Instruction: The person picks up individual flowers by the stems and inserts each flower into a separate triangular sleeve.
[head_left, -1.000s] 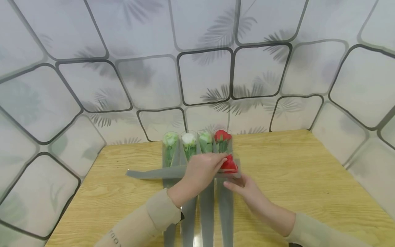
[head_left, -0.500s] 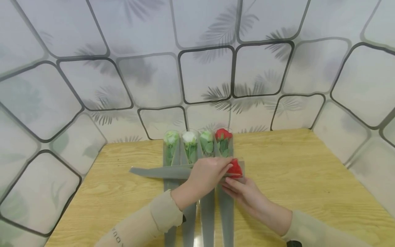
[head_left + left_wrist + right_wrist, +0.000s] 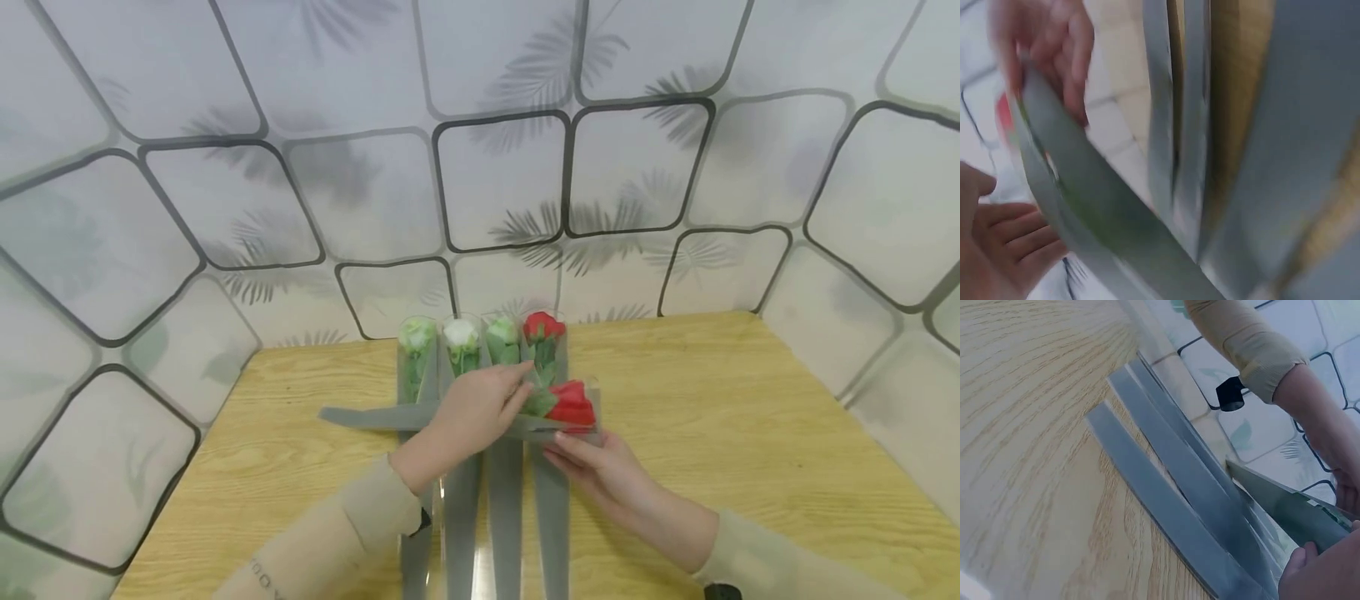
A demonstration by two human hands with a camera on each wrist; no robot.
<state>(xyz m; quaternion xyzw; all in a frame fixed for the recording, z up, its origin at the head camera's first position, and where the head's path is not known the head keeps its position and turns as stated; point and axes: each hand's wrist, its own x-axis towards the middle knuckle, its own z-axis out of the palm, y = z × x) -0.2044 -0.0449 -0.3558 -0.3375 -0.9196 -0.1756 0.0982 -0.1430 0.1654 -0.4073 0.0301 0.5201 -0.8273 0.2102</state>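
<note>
A single red rose [image 3: 572, 404] in a grey-backed clear sleeve [image 3: 360, 417] lies crosswise above a row of wrapped roses. My right hand [image 3: 615, 479] grips the sleeve's flower end from the near side, thumb along its lower edge. My left hand [image 3: 471, 408] is over the sleeve's middle, left of the bloom; the left wrist view shows its fingers [image 3: 1019, 237] spread beside the sleeve, not curled round it. Beneath lie a light green rose [image 3: 417, 335], a white rose [image 3: 461, 335], another green rose [image 3: 502, 333] and a red rose [image 3: 543, 327], blooms toward the wall.
The wooden table [image 3: 712, 417] carries the row, whose long grey sleeves [image 3: 1166, 494] run toward the near edge side by side. Behind the table stands a patterned wall covering [image 3: 495, 183] with dark outlines and leaf prints, folding round both sides.
My left hand has let go near the bloom and moved left, uncovering more of the held rose and its leaves. My right hand has closed on the sleeve's end, which shifted slightly right.
</note>
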